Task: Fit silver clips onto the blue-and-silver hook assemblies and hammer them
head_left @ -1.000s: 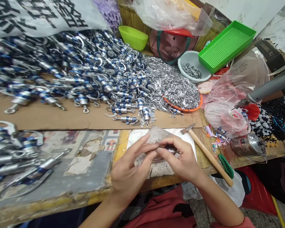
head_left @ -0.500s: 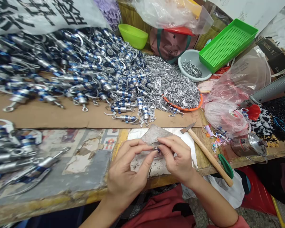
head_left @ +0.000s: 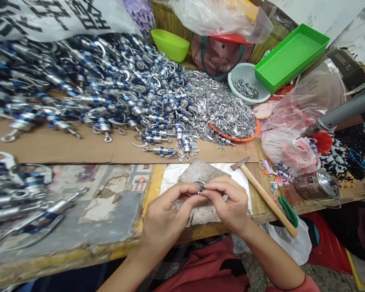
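Observation:
My left hand (head_left: 166, 217) and my right hand (head_left: 228, 205) meet over a flat grey stone (head_left: 197, 173) at the table's near edge. Both pinch one small silver and blue swivel clip (head_left: 200, 187) between thumb and fingertips; most of it is hidden by my fingers. A large heap of the same blue and silver clips (head_left: 94, 85) fills the back left of the table. Beside it, an orange tray (head_left: 249, 136) holds a mound of small flat metal pieces. A wooden-handled hammer (head_left: 264, 196) lies just right of my right hand.
More clips (head_left: 21, 198) lie at the near left. At the back stand a green bowl (head_left: 170, 44), a pale bowl of metal bits (head_left: 246, 85) and a green mesh tray (head_left: 290, 56). Plastic bags (head_left: 292, 134), a steel can (head_left: 316, 184) and a grey power tool (head_left: 343, 111) crowd the right.
My left fingers, spread a second ago, have closed onto the clip. Both hands have drawn together and slightly toward me over the stone.

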The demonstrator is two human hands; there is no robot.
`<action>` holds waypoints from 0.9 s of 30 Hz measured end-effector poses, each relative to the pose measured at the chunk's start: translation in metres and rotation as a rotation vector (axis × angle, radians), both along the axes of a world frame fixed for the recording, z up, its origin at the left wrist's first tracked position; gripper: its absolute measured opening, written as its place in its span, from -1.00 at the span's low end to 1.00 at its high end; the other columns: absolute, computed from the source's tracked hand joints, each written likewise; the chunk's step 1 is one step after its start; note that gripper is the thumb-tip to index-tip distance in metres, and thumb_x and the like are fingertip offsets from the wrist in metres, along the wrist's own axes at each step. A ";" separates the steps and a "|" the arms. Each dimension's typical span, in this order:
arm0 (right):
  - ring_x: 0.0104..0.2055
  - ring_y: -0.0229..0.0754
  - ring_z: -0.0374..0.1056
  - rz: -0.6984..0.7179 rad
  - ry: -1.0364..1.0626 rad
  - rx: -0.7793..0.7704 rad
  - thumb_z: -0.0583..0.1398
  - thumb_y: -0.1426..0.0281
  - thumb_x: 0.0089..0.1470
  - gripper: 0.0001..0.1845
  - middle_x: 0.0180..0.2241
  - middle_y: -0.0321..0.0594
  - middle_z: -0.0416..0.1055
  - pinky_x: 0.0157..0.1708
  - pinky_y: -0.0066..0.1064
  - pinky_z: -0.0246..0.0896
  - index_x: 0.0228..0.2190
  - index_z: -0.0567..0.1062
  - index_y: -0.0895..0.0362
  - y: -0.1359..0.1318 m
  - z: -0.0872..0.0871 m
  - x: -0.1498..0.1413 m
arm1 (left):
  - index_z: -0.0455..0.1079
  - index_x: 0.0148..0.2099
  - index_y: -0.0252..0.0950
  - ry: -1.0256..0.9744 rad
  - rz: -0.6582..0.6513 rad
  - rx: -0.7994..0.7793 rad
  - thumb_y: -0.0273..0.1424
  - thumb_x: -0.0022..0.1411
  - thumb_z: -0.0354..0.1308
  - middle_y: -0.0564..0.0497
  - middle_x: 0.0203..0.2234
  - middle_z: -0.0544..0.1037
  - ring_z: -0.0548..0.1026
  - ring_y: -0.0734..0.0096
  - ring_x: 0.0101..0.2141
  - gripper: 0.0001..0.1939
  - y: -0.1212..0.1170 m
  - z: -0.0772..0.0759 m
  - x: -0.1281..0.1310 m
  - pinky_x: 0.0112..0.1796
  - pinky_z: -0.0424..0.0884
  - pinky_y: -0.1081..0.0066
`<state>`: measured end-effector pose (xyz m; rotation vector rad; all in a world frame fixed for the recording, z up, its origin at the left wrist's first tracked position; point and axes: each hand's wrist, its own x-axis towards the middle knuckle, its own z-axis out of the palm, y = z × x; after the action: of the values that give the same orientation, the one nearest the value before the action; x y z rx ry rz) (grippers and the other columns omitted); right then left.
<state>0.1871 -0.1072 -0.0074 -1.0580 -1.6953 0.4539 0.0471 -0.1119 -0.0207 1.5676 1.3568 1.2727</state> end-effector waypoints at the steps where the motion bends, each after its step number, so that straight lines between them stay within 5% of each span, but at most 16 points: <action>1: -0.40 -0.27 0.38 0.032 -0.014 -0.021 0.20 0.51 0.05 -0.93 -0.47 -0.21 0.47 -0.37 -0.43 0.33 -0.43 0.51 0.15 0.001 0.003 0.002 | 0.42 -0.40 -0.21 0.006 -0.005 0.017 -0.45 0.05 0.20 0.16 -0.51 0.56 0.52 0.55 -0.48 -0.97 0.000 0.000 -0.001 -0.39 0.43 0.61; 6: -0.32 -0.27 0.36 0.243 -0.224 -0.084 0.10 0.56 0.12 -0.83 -0.39 -0.15 0.44 -0.33 -0.46 0.31 -0.34 0.50 0.21 0.010 0.021 0.015 | 0.40 -0.35 -0.22 0.069 -0.026 0.164 -0.47 0.08 0.17 0.13 -0.49 0.54 0.51 0.52 -0.48 -0.95 -0.002 -0.004 -0.006 -0.38 0.45 0.55; 14: -0.23 -0.27 0.35 0.478 -0.500 -0.060 -0.01 0.60 0.14 -0.74 -0.27 -0.20 0.43 -0.25 -0.45 0.27 -0.17 0.35 0.14 0.026 0.031 0.027 | 0.31 -0.01 -0.19 0.080 -0.119 0.247 -0.53 0.10 0.15 0.14 -0.51 0.51 0.50 0.51 -0.50 -0.62 0.006 0.001 -0.013 -0.38 0.45 0.53; 19: -0.25 -0.32 0.36 0.450 -0.362 -0.076 0.04 0.56 0.15 -0.83 -0.30 -0.23 0.43 -0.25 -0.52 0.29 -0.22 0.33 0.14 0.026 0.030 0.026 | 0.50 -0.19 -0.21 0.091 -0.212 0.257 -0.56 0.10 0.13 0.04 -0.46 0.54 0.50 0.48 -0.45 -0.75 0.011 0.015 -0.013 -0.42 0.41 0.53; 23: -0.32 -0.32 0.36 0.352 -0.279 -0.098 0.17 0.44 0.09 -0.79 -0.34 -0.22 0.41 -0.32 -0.52 0.32 -0.20 0.32 0.17 0.018 0.024 0.028 | 0.54 -0.27 -0.16 -0.031 -0.199 0.099 -0.52 0.07 0.18 0.08 -0.50 0.49 0.46 0.51 -0.47 -0.80 0.008 0.014 -0.011 -0.45 0.38 0.55; 25: -0.25 -0.24 0.36 0.346 -0.349 -0.026 0.23 0.39 0.03 -0.70 -0.30 -0.14 0.42 -0.27 -0.43 0.34 -0.18 0.33 0.20 0.012 0.017 0.030 | 0.55 -0.30 -0.17 -0.099 -0.185 0.005 -0.50 0.07 0.18 0.08 -0.50 0.49 0.46 0.52 -0.46 -0.83 0.007 0.012 -0.010 -0.45 0.38 0.56; 27: -0.20 -0.19 0.37 0.338 -0.458 0.119 0.18 0.46 0.07 -0.82 -0.28 -0.10 0.44 -0.23 -0.37 0.35 -0.22 0.37 0.19 0.007 0.010 0.033 | 0.54 -0.37 -0.19 -0.157 -0.173 -0.054 -0.48 0.07 0.18 0.08 -0.50 0.50 0.47 0.50 -0.45 -0.88 0.006 0.012 -0.009 -0.44 0.38 0.56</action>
<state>0.2201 -0.0997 0.0030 -0.8286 -2.2973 0.3315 0.0383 -0.1062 -0.0088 1.4812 1.1236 1.2159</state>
